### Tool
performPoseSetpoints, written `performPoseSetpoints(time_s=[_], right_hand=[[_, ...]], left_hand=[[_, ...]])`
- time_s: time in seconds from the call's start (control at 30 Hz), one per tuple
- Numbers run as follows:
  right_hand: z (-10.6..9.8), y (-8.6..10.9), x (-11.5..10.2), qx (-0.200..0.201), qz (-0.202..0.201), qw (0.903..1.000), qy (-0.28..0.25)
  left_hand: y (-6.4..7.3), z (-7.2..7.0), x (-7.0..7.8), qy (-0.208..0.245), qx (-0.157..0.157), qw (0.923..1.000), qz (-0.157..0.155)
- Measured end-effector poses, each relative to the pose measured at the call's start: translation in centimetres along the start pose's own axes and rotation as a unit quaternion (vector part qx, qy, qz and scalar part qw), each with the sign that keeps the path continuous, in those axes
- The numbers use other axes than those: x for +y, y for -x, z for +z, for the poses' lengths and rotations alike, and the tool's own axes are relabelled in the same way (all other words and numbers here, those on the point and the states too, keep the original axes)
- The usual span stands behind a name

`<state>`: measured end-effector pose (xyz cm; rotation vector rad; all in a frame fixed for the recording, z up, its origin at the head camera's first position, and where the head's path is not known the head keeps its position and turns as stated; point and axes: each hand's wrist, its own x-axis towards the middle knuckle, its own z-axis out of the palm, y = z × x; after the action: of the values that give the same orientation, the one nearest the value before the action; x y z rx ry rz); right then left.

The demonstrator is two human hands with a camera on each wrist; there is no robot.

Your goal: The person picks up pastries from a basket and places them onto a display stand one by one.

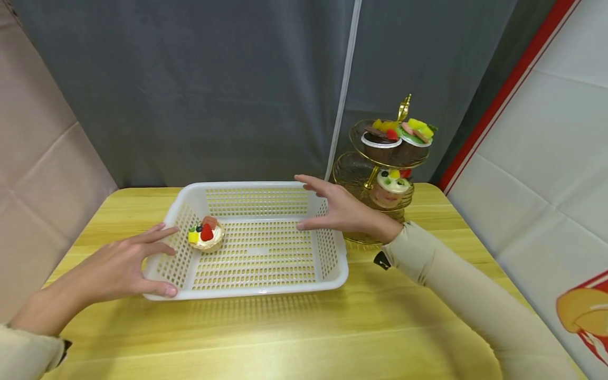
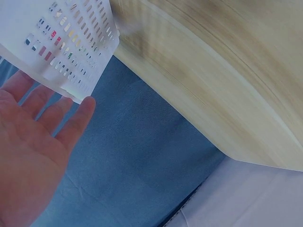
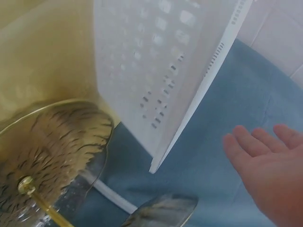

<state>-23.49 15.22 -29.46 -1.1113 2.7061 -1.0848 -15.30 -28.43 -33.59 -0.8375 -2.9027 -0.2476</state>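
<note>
A white perforated plastic basket (image 1: 258, 290) lies on the wooden table, with one small fruit tart (image 1: 209, 235) near its left end. My left hand (image 1: 124, 264) is at the basket's left end, fingers spread over the rim and thumb by the front corner. In the left wrist view, the extended fingers (image 2: 75, 125) are close beside the basket rim; whether they touch it, I cannot tell. Over the basket's right end hovers my right hand (image 1: 339, 207), thumb and fingers spread wide and holding nothing. The right wrist view shows that hand (image 3: 270, 165) apart from the basket wall (image 3: 137, 80).
A gold-trimmed tiered stand (image 1: 349, 171) is close behind my right wrist. Its top tier carries a chocolate cupcake (image 1: 380, 149) and a green-topped cupcake (image 1: 415, 138); a cream-topped cupcake (image 1: 390, 190) sits lower. A grey curtain (image 1: 214, 95) hangs behind the table (image 1: 285, 338).
</note>
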Motion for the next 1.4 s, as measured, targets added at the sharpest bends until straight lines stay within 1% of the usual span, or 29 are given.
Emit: performPoseSetpoints(time_s=[0.2, 0.4, 0.7, 1.1, 1.27, 1.4], right_hand=[[0.6, -1.1, -0.8, -0.007, -0.014, 0.9995, -0.028], [1.1, -2.2, -1.4, -0.026, -0.025, 0.9985, -0.042], [2.1, -4.0, -2.3, -0.055, -0.036, 0.996, -0.061], [4.0, -6.2, -3.5, -0.089, -0.015, 0.993, -0.077], [4.6, -6.9, -3.6, -0.09, -0.014, 0.9927, -0.08], [5.2, -7.3, -3.7, -0.092, -0.008, 0.9913, -0.094]], left_hand=[[0.1, -0.4, 0.5, -0.006, -0.003, 1.0, -0.006], [0.1, -0.8, 1.0, -0.009, -0.01, 0.9998, -0.014], [0.1, -0.8, 0.9, -0.008, -0.005, 0.9999, -0.009], [0.0, -0.7, 0.8, -0.007, -0.019, 0.9997, -0.016], [0.0, -0.6, 0.7, -0.007, -0.016, 0.9998, -0.014], [0.0, -0.5, 0.6, -0.009, -0.011, 0.9998, -0.011]])
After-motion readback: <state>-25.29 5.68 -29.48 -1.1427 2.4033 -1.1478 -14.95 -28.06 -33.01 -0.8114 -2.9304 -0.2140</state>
